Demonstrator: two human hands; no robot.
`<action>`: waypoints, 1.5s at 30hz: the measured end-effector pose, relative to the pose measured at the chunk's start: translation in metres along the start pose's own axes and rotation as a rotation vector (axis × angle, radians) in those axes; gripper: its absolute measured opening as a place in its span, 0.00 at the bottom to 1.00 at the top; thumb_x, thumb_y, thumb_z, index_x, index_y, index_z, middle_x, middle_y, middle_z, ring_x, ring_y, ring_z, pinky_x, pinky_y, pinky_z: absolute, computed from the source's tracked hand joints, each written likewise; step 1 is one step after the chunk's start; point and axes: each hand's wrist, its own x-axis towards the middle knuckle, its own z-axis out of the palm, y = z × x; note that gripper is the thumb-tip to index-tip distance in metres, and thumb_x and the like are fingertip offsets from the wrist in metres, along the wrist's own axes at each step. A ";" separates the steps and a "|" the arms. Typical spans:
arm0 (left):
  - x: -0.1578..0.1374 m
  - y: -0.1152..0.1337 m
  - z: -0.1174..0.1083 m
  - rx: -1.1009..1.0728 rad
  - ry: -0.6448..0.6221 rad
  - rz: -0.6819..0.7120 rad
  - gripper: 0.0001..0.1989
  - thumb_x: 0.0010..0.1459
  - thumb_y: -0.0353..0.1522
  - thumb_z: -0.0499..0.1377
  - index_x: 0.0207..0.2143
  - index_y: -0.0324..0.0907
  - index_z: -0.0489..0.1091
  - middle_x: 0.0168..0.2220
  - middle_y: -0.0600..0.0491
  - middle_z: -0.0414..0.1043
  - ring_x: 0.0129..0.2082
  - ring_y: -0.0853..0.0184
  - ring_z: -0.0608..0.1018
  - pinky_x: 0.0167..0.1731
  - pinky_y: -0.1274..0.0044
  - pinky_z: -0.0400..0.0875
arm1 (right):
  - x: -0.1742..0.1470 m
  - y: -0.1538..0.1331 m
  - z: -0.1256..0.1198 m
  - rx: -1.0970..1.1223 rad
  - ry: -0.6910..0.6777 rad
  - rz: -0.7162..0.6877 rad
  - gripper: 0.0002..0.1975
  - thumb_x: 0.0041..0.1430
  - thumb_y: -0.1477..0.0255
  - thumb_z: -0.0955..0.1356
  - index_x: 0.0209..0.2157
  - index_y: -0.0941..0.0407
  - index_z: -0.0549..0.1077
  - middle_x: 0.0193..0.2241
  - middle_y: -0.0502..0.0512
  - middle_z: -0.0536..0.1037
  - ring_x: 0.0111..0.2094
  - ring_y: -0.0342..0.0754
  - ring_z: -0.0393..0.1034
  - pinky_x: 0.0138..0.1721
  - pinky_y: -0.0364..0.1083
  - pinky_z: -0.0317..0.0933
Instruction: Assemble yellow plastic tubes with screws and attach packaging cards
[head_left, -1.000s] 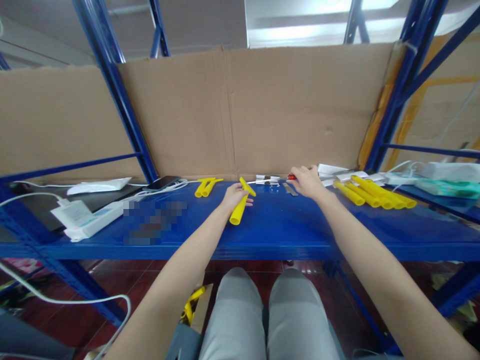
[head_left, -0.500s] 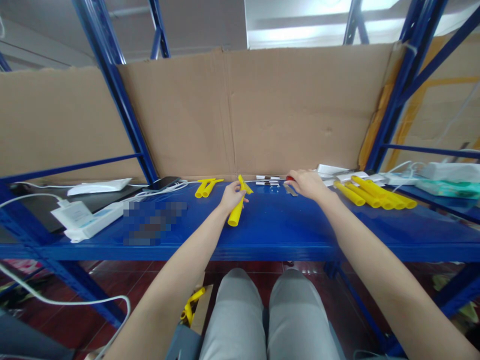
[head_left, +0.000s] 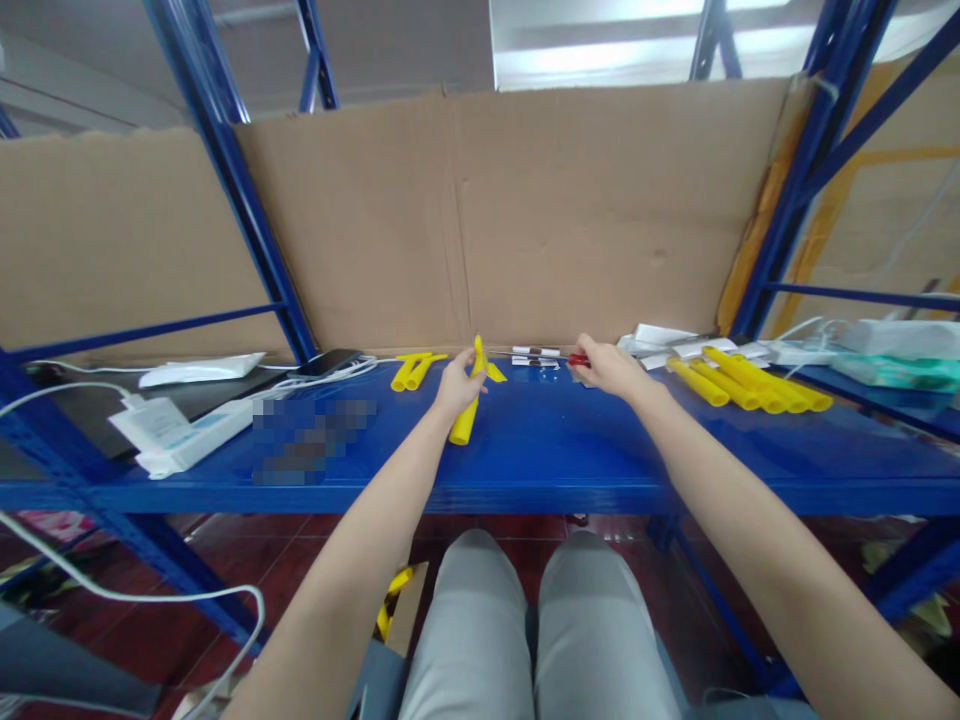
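My left hand (head_left: 459, 385) is closed around a yellow plastic tube with a side branch (head_left: 465, 422), its wide round end tilted down toward me. A screwdriver with a red handle (head_left: 577, 360) is gripped in my right hand (head_left: 606, 368). Its thin shaft points left toward the upper part of the yellow tube; I cannot tell whether the tip touches it. Between the hands, small white-and-dark strips (head_left: 535, 352) lie at the back of the blue shelf (head_left: 555, 440). Two similar yellow pieces (head_left: 412, 372) rest left of my left hand.
Several yellow tubes (head_left: 750, 382) lie at right beside white papers (head_left: 660, 337). A white power strip (head_left: 195, 440) with cables and a dark phone (head_left: 330, 361) occupy the left. Cardboard (head_left: 570, 210) walls the back. Below, a box (head_left: 407, 610) holds yellow pieces.
My right hand has lifted the screwdriver from the shelf's back and turned its shaft toward the yellow tube. The tube in my left hand has shifted slightly left and tilted more upright.
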 end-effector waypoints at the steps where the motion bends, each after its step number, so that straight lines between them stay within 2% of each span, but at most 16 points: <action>1: 0.001 -0.001 0.000 -0.028 -0.007 0.009 0.28 0.52 0.22 0.59 0.57 0.38 0.62 0.55 0.40 0.68 0.17 0.79 0.74 0.14 0.85 0.66 | 0.000 0.001 0.001 -0.010 0.017 -0.008 0.09 0.61 0.71 0.63 0.43 0.57 0.67 0.35 0.61 0.79 0.36 0.54 0.73 0.29 0.44 0.53; 7: 0.004 -0.003 -0.003 -0.114 -0.037 0.067 0.30 0.46 0.21 0.61 0.54 0.41 0.63 0.54 0.42 0.68 0.19 0.78 0.75 0.13 0.88 0.64 | -0.001 0.006 0.003 -0.032 0.087 -0.027 0.11 0.62 0.66 0.62 0.41 0.55 0.70 0.33 0.59 0.79 0.34 0.53 0.72 0.29 0.44 0.52; 12: 0.005 -0.002 -0.007 -0.081 0.012 0.040 0.30 0.47 0.20 0.59 0.55 0.41 0.63 0.54 0.43 0.68 0.19 0.79 0.74 0.15 0.87 0.65 | -0.003 0.003 -0.001 -0.006 0.113 -0.037 0.13 0.63 0.63 0.61 0.41 0.53 0.73 0.37 0.57 0.80 0.38 0.53 0.73 0.30 0.45 0.54; 17: 0.003 0.003 -0.007 -0.055 0.048 0.027 0.31 0.48 0.20 0.59 0.56 0.41 0.63 0.55 0.43 0.67 0.22 0.76 0.76 0.17 0.86 0.66 | -0.003 0.003 -0.001 0.054 0.159 -0.101 0.16 0.64 0.62 0.60 0.44 0.52 0.75 0.43 0.56 0.79 0.42 0.52 0.72 0.33 0.45 0.56; 20: 0.002 0.006 -0.008 -0.046 0.049 0.026 0.29 0.49 0.20 0.59 0.54 0.41 0.64 0.55 0.44 0.67 0.21 0.76 0.76 0.15 0.86 0.65 | -0.002 0.004 0.002 0.055 0.168 -0.105 0.15 0.63 0.62 0.62 0.45 0.53 0.73 0.44 0.57 0.78 0.42 0.52 0.71 0.34 0.45 0.56; 25: 0.001 0.007 -0.010 -0.020 0.056 0.020 0.28 0.48 0.21 0.61 0.54 0.41 0.65 0.53 0.45 0.69 0.22 0.76 0.76 0.17 0.86 0.66 | -0.001 0.001 0.006 -0.045 0.182 -0.084 0.12 0.63 0.64 0.62 0.42 0.54 0.72 0.40 0.58 0.77 0.39 0.52 0.71 0.29 0.44 0.51; 34: 0.001 0.008 -0.011 0.006 0.063 0.001 0.29 0.49 0.20 0.58 0.55 0.41 0.63 0.55 0.45 0.67 0.23 0.74 0.77 0.15 0.86 0.65 | -0.002 -0.004 0.011 -0.052 0.142 -0.075 0.20 0.67 0.62 0.56 0.47 0.56 0.72 0.44 0.61 0.76 0.42 0.53 0.71 0.31 0.45 0.54; 36: 0.000 0.008 -0.011 0.006 0.068 -0.002 0.30 0.49 0.19 0.58 0.55 0.40 0.63 0.55 0.44 0.67 0.22 0.75 0.76 0.14 0.86 0.64 | -0.001 -0.006 0.013 -0.029 0.137 -0.065 0.19 0.66 0.60 0.57 0.47 0.56 0.71 0.44 0.61 0.76 0.42 0.54 0.71 0.32 0.45 0.54; 40: 0.001 0.006 -0.011 0.006 0.078 0.000 0.30 0.49 0.19 0.58 0.56 0.41 0.63 0.54 0.45 0.68 0.22 0.75 0.76 0.15 0.86 0.65 | 0.000 -0.005 0.013 -0.007 0.150 -0.030 0.16 0.63 0.61 0.61 0.46 0.56 0.69 0.39 0.59 0.78 0.40 0.55 0.72 0.31 0.45 0.53; 45: 0.002 0.005 -0.010 -0.012 0.074 0.002 0.31 0.49 0.19 0.59 0.57 0.42 0.63 0.55 0.44 0.66 0.24 0.74 0.77 0.16 0.86 0.66 | -0.001 -0.001 0.012 -0.045 0.189 -0.113 0.13 0.64 0.67 0.59 0.43 0.56 0.70 0.41 0.61 0.77 0.40 0.53 0.71 0.31 0.45 0.54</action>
